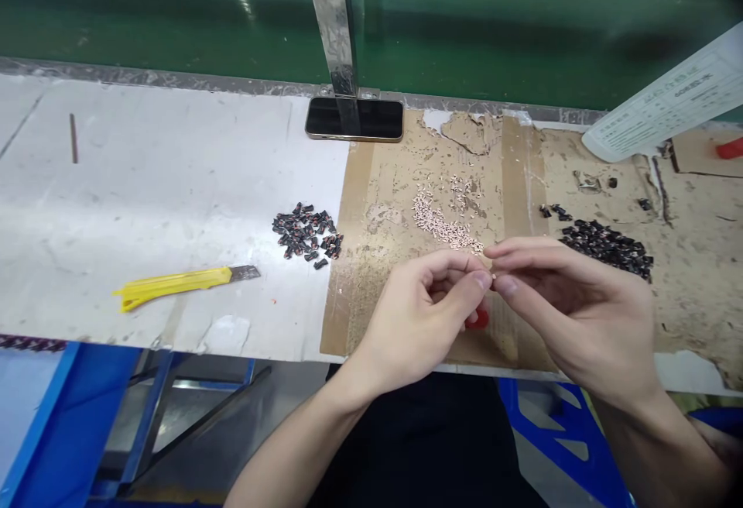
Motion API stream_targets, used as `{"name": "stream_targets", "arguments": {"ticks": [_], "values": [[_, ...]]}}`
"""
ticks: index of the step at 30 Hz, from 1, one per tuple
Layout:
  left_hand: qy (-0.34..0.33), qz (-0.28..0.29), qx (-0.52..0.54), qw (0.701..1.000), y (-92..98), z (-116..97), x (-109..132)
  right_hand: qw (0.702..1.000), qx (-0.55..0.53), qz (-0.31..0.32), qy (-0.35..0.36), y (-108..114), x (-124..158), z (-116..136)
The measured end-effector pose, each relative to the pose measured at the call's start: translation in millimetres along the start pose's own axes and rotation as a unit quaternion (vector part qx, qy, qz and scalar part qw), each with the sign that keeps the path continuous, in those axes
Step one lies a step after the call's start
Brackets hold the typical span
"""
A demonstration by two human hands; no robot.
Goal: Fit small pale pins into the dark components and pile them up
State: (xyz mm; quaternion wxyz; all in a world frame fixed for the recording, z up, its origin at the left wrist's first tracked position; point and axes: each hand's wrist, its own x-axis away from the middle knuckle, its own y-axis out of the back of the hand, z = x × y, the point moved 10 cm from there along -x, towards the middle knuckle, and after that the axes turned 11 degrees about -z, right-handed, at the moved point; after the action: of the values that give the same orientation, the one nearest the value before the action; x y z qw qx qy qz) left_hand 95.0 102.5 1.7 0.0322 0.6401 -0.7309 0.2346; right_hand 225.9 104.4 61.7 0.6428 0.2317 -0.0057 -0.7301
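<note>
My left hand (429, 310) and my right hand (580, 307) meet above the cardboard, thumbs and forefingers pinched tip to tip. Between the fingertips shows a speck of a small copper-coloured piece (494, 277); most of whatever they grip is hidden. Under the left fingers a red object (478, 320) is partly covered. Just beyond my hands lies a scatter of tiny copper-coloured pieces (438, 223). A heap of small black parts (609, 248) sits behind my right hand. Left of my hands, a smaller pile of black parts with orange-copper bits (306, 231) rests on the white surface.
A yellow utility knife (179, 285) lies at left with its blade out. A phone (354, 119) rests at the foot of a metal post (333, 20). At right, a white labelled bottle (667, 97) leans in. A thin brown strip (73, 138) lies far left.
</note>
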Motion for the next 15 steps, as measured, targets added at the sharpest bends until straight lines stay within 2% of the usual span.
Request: {"name": "stream_targets", "arguments": {"ticks": [5,9,11,15], "values": [[0.088,0.024,0.043,0.995,-4.0,11,15,0.997,0.028,0.042,0.060,0,12,14],[0.116,0.033,0.033,0.992,-7.0,27,29,0.991,0.079,0.068,0.078,5,34,16],[0.121,-0.006,0.019,0.992,3.4,36,34,0.992,0.098,0.060,0.055,12,44,9],[0.087,-0.118,0.014,0.989,39.6,41,36,0.986,0.160,0.021,0.029,23,57,-7]]}}
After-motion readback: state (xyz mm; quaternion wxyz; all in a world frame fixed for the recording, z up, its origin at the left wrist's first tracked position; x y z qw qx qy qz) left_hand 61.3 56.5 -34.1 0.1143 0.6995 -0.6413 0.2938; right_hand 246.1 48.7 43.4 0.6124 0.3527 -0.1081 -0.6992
